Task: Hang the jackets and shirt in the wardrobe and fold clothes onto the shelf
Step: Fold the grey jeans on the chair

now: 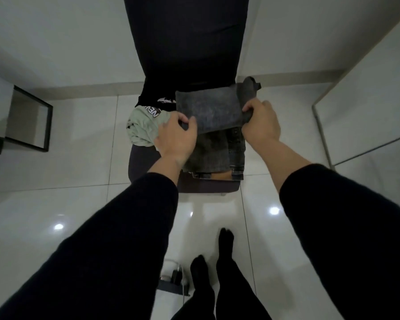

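A pair of dark grey jeans (pixel 208 109) lies partly folded on the seat of a dark chair (pixel 143 162). The folded upper layer covers the waistband part (pixel 236 158) near the seat's front edge. My left hand (pixel 176 135) pinches the fold's left edge. My right hand (pixel 259 121) grips the fold's right edge. A crumpled pale green garment (pixel 141 128) with printed letters sits at the seat's left. A black garment (pixel 157 98) with a white print lies behind it against the chair back.
The tall black chair back (pixel 185 42) rises in front of me. A black-framed low table (pixel 30 118) stands at the left. A white wardrobe panel (pixel 367 100) is at the right. My feet (pixel 213 257) stand on glossy white tiles beside a small dark object (pixel 173 282).
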`<control>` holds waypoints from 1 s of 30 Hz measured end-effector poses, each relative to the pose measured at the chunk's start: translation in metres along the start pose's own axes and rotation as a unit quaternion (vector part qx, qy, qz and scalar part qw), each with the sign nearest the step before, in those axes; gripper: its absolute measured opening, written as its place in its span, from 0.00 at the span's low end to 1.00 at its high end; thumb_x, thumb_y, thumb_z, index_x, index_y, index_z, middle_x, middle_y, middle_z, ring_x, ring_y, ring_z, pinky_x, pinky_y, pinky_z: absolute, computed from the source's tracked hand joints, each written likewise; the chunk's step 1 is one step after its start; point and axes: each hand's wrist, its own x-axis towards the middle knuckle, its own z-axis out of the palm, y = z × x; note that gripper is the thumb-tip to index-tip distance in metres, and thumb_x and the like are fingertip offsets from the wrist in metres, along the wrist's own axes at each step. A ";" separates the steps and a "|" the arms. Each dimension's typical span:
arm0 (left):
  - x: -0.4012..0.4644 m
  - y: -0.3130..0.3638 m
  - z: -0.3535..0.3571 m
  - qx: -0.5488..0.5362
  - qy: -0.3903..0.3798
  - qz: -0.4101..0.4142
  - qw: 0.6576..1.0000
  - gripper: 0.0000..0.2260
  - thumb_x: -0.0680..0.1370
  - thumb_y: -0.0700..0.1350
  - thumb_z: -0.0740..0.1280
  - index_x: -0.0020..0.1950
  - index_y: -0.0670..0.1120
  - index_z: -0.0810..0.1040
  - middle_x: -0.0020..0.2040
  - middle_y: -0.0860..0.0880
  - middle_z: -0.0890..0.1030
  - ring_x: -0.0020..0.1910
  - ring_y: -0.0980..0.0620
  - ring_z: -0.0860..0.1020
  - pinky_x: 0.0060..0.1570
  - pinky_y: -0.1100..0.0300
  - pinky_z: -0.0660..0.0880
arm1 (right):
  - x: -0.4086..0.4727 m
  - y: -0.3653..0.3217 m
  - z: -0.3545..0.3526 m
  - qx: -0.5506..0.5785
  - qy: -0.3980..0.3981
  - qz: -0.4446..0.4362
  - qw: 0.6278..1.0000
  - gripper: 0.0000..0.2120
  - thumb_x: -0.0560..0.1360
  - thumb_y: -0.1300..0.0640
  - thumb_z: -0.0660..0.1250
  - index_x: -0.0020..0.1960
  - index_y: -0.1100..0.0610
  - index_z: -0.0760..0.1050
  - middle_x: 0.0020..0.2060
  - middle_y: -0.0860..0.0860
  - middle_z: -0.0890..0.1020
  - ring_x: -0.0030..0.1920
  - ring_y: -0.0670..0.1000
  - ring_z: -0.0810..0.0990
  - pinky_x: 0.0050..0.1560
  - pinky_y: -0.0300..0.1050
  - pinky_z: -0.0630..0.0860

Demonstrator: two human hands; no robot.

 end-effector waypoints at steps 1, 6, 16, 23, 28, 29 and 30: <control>-0.007 -0.008 0.007 0.005 0.007 -0.017 1.000 0.09 0.77 0.58 0.60 0.48 0.54 0.67 0.47 0.51 0.79 0.52 0.45 0.77 0.52 0.50 0.69 | -0.010 0.007 0.007 0.011 -0.008 0.010 1.000 0.17 0.69 0.69 0.64 0.54 0.54 0.73 0.54 0.57 0.73 0.52 0.59 0.75 0.45 0.50 0.73; -0.031 -0.049 0.042 0.034 -0.026 -0.103 0.994 0.24 0.77 0.63 0.60 0.64 0.47 0.65 0.57 0.47 0.79 0.59 0.44 0.76 0.57 0.50 0.67 | -0.047 0.046 0.053 0.063 -0.027 0.113 0.991 0.06 0.72 0.59 0.63 0.47 0.51 0.70 0.48 0.52 0.76 0.49 0.55 0.76 0.53 0.56 0.75; -0.031 -0.123 0.121 0.023 -0.062 -0.205 0.977 0.33 0.74 0.63 0.65 0.72 0.47 0.60 0.63 0.44 0.76 0.64 0.41 0.73 0.61 0.46 0.66 | -0.039 0.114 0.145 0.143 -0.074 0.251 0.955 0.10 0.80 0.47 0.58 0.47 0.53 0.62 0.43 0.53 0.78 0.42 0.55 0.77 0.44 0.49 0.74; -0.018 -0.124 0.139 0.026 -0.063 -0.254 0.965 0.27 0.74 0.57 0.67 0.70 0.51 0.64 0.65 0.45 0.71 0.66 0.42 0.67 0.64 0.46 0.66 | -0.010 0.123 0.153 0.199 -0.129 0.348 0.907 0.31 0.76 0.50 0.68 0.73 0.54 0.60 0.68 0.58 0.65 0.66 0.61 0.70 0.66 0.56 0.71; -0.011 -0.113 0.131 -0.083 -0.057 -0.275 0.956 0.31 0.71 0.55 0.69 0.70 0.45 0.67 0.68 0.48 0.67 0.68 0.44 0.65 0.65 0.49 0.65 | -0.006 0.114 0.143 0.331 -0.164 0.377 0.850 0.26 0.71 0.47 0.61 0.66 0.57 0.69 0.58 0.56 0.78 0.55 0.59 0.78 0.58 0.56 0.76; -0.010 -0.112 0.128 -0.139 -0.052 -0.275 0.950 0.31 0.70 0.55 0.71 0.69 0.44 0.68 0.65 0.49 0.71 0.66 0.45 0.69 0.63 0.53 0.67 | -0.003 0.118 0.146 0.341 -0.155 0.376 0.847 0.32 0.66 0.39 0.59 0.65 0.56 0.70 0.58 0.56 0.79 0.54 0.59 0.78 0.59 0.57 0.75; -0.008 -0.109 0.126 -0.188 -0.049 -0.281 0.940 0.31 0.70 0.56 0.72 0.68 0.43 0.69 0.61 0.50 0.73 0.64 0.48 0.71 0.60 0.57 0.68 | 0.002 0.124 0.153 0.354 -0.150 0.370 0.846 0.40 0.62 0.31 0.58 0.66 0.55 0.71 0.58 0.55 0.79 0.55 0.59 0.77 0.60 0.58 0.74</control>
